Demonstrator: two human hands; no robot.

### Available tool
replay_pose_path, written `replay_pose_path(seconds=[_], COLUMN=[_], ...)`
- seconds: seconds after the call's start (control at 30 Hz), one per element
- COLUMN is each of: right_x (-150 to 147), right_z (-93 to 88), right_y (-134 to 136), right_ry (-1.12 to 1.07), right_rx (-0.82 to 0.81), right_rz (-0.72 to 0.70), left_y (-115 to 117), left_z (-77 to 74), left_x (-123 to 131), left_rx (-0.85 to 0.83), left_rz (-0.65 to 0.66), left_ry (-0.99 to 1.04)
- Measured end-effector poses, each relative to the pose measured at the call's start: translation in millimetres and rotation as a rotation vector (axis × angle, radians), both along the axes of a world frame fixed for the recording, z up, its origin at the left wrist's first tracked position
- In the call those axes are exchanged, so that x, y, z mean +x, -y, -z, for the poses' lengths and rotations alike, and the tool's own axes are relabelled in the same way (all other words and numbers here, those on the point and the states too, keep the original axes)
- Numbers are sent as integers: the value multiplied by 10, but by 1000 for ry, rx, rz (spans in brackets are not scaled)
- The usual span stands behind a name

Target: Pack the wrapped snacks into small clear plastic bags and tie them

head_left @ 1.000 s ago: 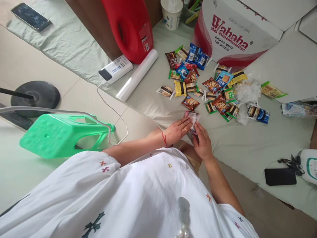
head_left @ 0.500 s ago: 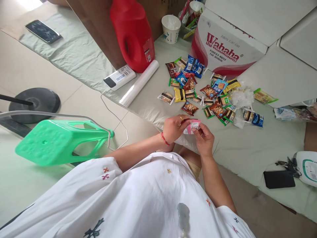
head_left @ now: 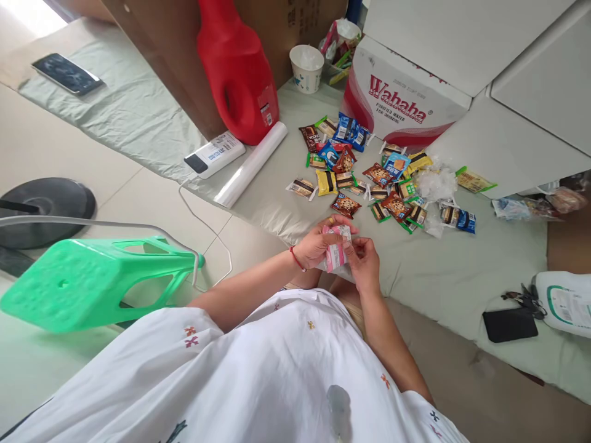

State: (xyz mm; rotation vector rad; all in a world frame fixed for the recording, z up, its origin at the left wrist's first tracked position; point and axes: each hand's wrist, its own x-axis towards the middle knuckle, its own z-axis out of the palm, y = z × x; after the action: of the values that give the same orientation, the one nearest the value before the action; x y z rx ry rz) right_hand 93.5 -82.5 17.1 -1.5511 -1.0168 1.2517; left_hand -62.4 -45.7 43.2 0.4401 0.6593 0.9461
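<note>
A small pink and white snack packet [head_left: 335, 249] is held up in front of me between both hands. My left hand [head_left: 316, 244] grips its left side with curled fingers; a red thread is on that wrist. My right hand [head_left: 364, 263] pinches its right edge. Beyond my hands, a heap of several wrapped snacks [head_left: 369, 172] lies spread on the pale green mat [head_left: 443, 277], next to some crumpled clear plastic [head_left: 434, 183].
A Wahaha carton [head_left: 397, 104], a red jug [head_left: 237, 67], a paper cup [head_left: 306, 67], a plastic film roll [head_left: 252, 164] and a white device [head_left: 213, 154] stand behind. A tipped green stool [head_left: 92, 283] lies left. A phone [head_left: 67, 74] and a black wallet [head_left: 510, 324] lie on the mat.
Both hands lifted the packet off the mat and turned it upright, closer to me. The camera view shifted slightly.
</note>
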Motion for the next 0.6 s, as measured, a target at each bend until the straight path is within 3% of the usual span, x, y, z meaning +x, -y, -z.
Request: replay_pose_path(seconds=[0.07,0.17,0.3,0.4,0.47,0.6], right_x=[43,125,228,371,605,1597], right_z=[-9,-75,-115,-94,-102,-312], right_y=[93,247,414,528,619,717], right_ry=[-111,-427,-526,-450,-305,174], right_rx=[-24,-189,-295,-348,-347,-280], right_rz=[-43,-188,-126,-56,13,223], left_y=[-6,13,126,166,117,-73], left_z=[-2,19,111,153,138,81], left_x=[39,136,311,385,359,88], left_rx=[-21,-63,-149,-182,-143,4], left_rz=[-36,-14,48,139,119,3], left_ry=[53,99,121,160,166,42])
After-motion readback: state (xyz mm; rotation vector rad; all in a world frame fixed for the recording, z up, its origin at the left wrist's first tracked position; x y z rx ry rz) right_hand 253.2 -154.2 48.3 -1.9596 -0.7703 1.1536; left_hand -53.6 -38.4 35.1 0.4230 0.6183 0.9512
